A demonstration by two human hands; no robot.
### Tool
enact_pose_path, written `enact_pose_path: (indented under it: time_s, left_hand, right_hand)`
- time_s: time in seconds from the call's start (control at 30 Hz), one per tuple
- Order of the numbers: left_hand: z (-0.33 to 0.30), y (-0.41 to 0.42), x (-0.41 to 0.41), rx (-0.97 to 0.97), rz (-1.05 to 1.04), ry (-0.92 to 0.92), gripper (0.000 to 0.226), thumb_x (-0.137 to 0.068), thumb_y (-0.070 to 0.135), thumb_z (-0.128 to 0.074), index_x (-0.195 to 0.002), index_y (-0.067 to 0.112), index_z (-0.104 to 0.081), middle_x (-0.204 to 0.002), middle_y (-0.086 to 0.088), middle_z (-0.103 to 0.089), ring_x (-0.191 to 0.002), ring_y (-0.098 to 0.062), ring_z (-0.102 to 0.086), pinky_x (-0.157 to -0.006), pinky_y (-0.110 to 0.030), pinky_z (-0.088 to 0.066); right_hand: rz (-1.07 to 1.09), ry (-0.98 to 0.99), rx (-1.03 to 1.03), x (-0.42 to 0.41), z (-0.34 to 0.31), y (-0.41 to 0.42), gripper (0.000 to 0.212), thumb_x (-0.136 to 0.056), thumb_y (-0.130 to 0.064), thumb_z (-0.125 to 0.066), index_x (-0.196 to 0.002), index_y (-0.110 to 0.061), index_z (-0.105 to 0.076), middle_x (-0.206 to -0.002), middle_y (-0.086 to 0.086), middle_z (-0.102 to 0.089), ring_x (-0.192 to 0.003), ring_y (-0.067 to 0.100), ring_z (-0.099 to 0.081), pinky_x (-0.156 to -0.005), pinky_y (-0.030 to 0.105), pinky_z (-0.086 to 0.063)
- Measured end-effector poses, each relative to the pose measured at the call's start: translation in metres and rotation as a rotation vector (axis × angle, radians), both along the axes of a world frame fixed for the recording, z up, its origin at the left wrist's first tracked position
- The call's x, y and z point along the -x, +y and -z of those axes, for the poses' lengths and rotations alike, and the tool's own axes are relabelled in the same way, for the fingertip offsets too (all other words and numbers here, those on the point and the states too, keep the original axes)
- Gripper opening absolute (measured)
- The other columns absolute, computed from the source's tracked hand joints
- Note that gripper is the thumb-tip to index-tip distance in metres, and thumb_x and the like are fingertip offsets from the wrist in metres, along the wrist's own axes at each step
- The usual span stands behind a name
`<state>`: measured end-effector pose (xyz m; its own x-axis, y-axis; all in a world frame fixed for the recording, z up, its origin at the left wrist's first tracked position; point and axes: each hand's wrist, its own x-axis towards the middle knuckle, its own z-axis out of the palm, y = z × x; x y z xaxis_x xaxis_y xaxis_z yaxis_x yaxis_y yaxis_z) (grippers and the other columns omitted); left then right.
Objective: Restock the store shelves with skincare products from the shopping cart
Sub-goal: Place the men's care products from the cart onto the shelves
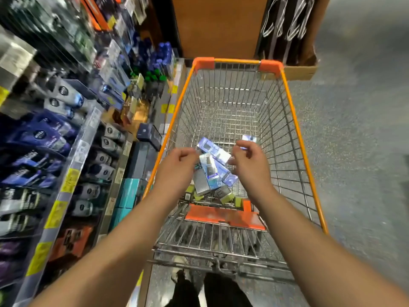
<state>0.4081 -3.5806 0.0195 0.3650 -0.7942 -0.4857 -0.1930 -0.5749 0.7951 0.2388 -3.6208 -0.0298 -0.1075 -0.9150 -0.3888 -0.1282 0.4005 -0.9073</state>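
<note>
Store shelves (66, 134) stocked with blurred skincare packs are seen at the left, beside an orange-rimmed wire shopping cart (294, 120). Skincare boxes (212, 173) are piled at the cart's near end. Above them, the left hand (177, 167) and right hand (249, 160) are held with curled fingers; whether either grip holds a box cannot be told.

One cart (294, 111), two hands, several blurred boxes (213, 151).

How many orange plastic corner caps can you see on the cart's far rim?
2: one orange cap at the far-left corner of the shopping cart, one orange cap at the far-right corner. The near corners are hidden behind the arms.
</note>
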Motion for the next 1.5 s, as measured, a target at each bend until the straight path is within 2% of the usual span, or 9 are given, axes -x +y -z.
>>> enact_pose_path:
  time_s: [0.1,0.33,0.5,0.57,0.63,0.77,0.93,1.23,1.5]
  left_hand:
    - [0.037,-0.011,-0.001,-0.136,0.016,0.023,0.011,-0.099,0.034,-0.060,-0.100,0.026,-0.067,-0.102,0.006,-0.070,-0.094,-0.021,-0.068,-0.084,-0.040,-0.053]
    - [0.112,-0.026,0.003,-0.357,0.060,-0.032,0.029,-0.077,0.053,-0.055,-0.090,0.031,-0.069,-0.102,0.005,-0.072,-0.100,-0.026,-0.069,-0.097,-0.051,-0.055]
    - [0.149,-0.036,0.011,-0.382,0.119,-0.048,0.025,-0.086,0.042,-0.056,-0.092,0.025,-0.074,-0.116,-0.013,-0.070,-0.109,-0.035,-0.066,-0.096,-0.054,-0.054]
    - [0.165,-0.038,0.014,-0.432,0.088,0.002,0.037,-0.097,0.034,-0.049,-0.116,0.013,-0.071,-0.118,-0.010,-0.067,-0.109,-0.033,-0.063,-0.087,-0.032,-0.056]
    - [0.177,-0.035,0.013,-0.462,0.110,-0.068,0.047,-0.091,0.041,-0.042,-0.113,0.010,-0.070,-0.104,0.001,-0.064,-0.100,-0.029,-0.064,-0.071,-0.018,-0.051]
    - [0.198,-0.021,0.010,-0.482,0.115,-0.076,0.025,-0.082,0.040,-0.059,-0.089,0.017,-0.069,-0.086,-0.002,-0.070,-0.083,-0.027,-0.070,-0.070,-0.037,-0.051]
    - [0.207,-0.021,0.010,-0.497,0.087,-0.043,0.036,-0.073,0.049,-0.056,-0.096,0.023,-0.068,-0.089,0.000,-0.071,-0.088,-0.028,-0.071,-0.070,-0.038,-0.047]
    - [0.219,-0.019,0.014,-0.535,0.125,-0.035,0.014,-0.094,0.034,-0.060,-0.098,0.024,-0.070,-0.082,0.007,-0.066,-0.072,-0.014,-0.061,-0.066,-0.031,-0.047]
    - [0.226,-0.013,0.019,-0.593,0.176,-0.046,0.019,-0.089,0.048,-0.059,-0.094,0.031,-0.067,-0.091,0.011,-0.073,-0.084,-0.014,-0.069,-0.078,-0.036,-0.055]
  right_hand:
    - [-0.036,0.053,-0.077,-0.003,0.039,-0.010,0.009,-0.101,-0.031,-0.060,-0.109,-0.034,-0.059,-0.094,-0.006,-0.069,-0.090,0.031,-0.073,-0.083,0.055,-0.059]
    - [-0.079,0.159,-0.216,-0.004,0.141,-0.017,0.023,-0.102,-0.024,-0.059,-0.123,-0.016,-0.058,-0.073,-0.005,-0.058,-0.055,0.004,-0.055,-0.051,0.018,-0.041]
    - [-0.128,0.251,-0.359,-0.015,0.205,-0.022,0.032,-0.092,-0.035,-0.067,-0.121,-0.023,-0.062,-0.091,0.000,-0.070,-0.085,0.023,-0.068,-0.078,0.034,-0.055]
    - [-0.172,0.304,-0.355,-0.017,0.228,-0.019,0.036,-0.090,-0.035,-0.070,-0.121,-0.018,-0.063,-0.104,0.005,-0.069,-0.094,0.025,-0.065,-0.082,0.034,-0.051]
    - [-0.242,0.345,-0.326,-0.021,0.250,-0.015,0.044,-0.088,-0.038,-0.070,-0.121,-0.011,-0.063,-0.108,0.012,-0.069,-0.097,0.029,-0.064,-0.081,0.033,-0.048]
    - [-0.309,0.486,-0.287,-0.031,0.294,-0.008,0.070,-0.072,-0.061,-0.059,-0.122,-0.012,-0.065,-0.100,0.016,-0.071,-0.100,0.035,-0.067,-0.087,0.043,-0.057]
    - [-0.373,0.588,-0.270,-0.044,0.308,-0.014,0.048,-0.081,-0.041,-0.077,-0.113,-0.007,-0.065,-0.109,0.018,-0.064,-0.110,0.039,-0.056,-0.091,0.042,-0.041]
    - [-0.411,0.737,-0.379,-0.052,0.318,-0.027,0.071,-0.075,-0.066,-0.076,-0.120,-0.014,-0.061,-0.120,0.013,-0.064,-0.119,0.039,-0.051,-0.094,0.045,-0.042]
    - [-0.409,0.735,-0.405,-0.052,0.311,-0.033,0.070,-0.078,-0.052,-0.082,-0.124,-0.009,-0.050,-0.128,0.015,-0.058,-0.129,0.039,-0.044,-0.106,0.050,-0.033]
